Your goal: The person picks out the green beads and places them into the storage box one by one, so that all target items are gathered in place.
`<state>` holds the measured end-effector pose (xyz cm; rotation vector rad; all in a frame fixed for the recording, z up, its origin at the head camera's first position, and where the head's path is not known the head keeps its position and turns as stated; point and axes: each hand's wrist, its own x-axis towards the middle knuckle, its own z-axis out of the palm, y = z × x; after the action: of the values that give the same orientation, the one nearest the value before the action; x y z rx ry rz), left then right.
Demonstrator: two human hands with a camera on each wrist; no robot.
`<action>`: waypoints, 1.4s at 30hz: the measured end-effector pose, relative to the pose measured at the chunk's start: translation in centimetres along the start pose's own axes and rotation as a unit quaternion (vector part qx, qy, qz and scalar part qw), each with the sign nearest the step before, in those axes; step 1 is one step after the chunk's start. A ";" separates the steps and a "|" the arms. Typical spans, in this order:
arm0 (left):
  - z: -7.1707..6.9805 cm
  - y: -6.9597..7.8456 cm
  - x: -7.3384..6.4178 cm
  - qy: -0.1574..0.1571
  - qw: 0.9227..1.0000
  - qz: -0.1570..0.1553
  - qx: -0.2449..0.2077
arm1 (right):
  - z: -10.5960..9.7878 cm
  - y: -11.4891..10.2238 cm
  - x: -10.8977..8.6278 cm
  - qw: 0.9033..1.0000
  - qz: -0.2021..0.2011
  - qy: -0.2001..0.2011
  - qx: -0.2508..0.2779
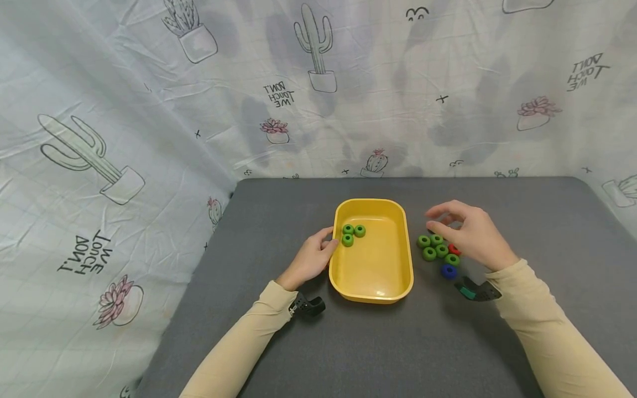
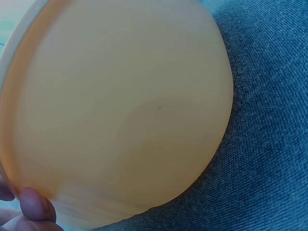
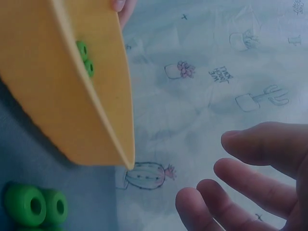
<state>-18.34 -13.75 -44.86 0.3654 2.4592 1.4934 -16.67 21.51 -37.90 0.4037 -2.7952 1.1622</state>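
Left hand (image 1: 309,257) pinches a yellow tray (image 1: 373,271) while the right hand (image 1: 473,235) hovers, holding nothing, by loose beads

The yellow tray sits near the middle of a grey table (image 1: 373,348), its long sides running from near to far. The left hand grips its left wall, with the thumb at the rim and the other fingers outside. Three green beads in the tray (image 1: 360,231), thick and ring-shaped, lie close together against the left side, toward the far end.

Right of the tray, a small cluster rests on the table: five green beads (image 1: 429,254), a red bead (image 1: 454,249) partly hidden by the right hand, and a blue bead (image 1: 447,273) at the near edge of the group. The right hand is over the far right of this cluster; its fingers are loosely bent, with a gap between thumb and fingertips.

Both arms wear beige sleeves (image 1: 547,331). A dark band (image 1: 480,291) is at the right wrist, another (image 1: 308,305) at the left. Behind the table's far edge hangs a pale cloth (image 1: 388,66) printed with potted cacti and lettering.
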 end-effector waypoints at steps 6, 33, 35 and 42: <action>0.0 0.1 0.0 0.001 1.000 -0.002 0.002 | -0.4 1.3 -0.7 1.000 0.001 0.011 0.000; 0.1 0.0 0.2 0.005 1.000 -0.004 0.007 | 0.2 6.1 -3.9 0.998 -0.017 -0.005 -0.061; 0.1 0.0 0.2 0.004 1.000 -0.004 0.006 | 0.4 6.5 -4.1 0.998 -0.024 -0.003 -0.060; 0.1 -0.1 0.3 0.008 1.000 -0.010 0.005 | 1.0 7.5 -4.7 0.998 -0.027 -0.009 -0.055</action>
<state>-18.55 -13.60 -45.00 0.3311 2.4765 1.4834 -14.19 26.81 -44.60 0.4787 -2.8275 0.9944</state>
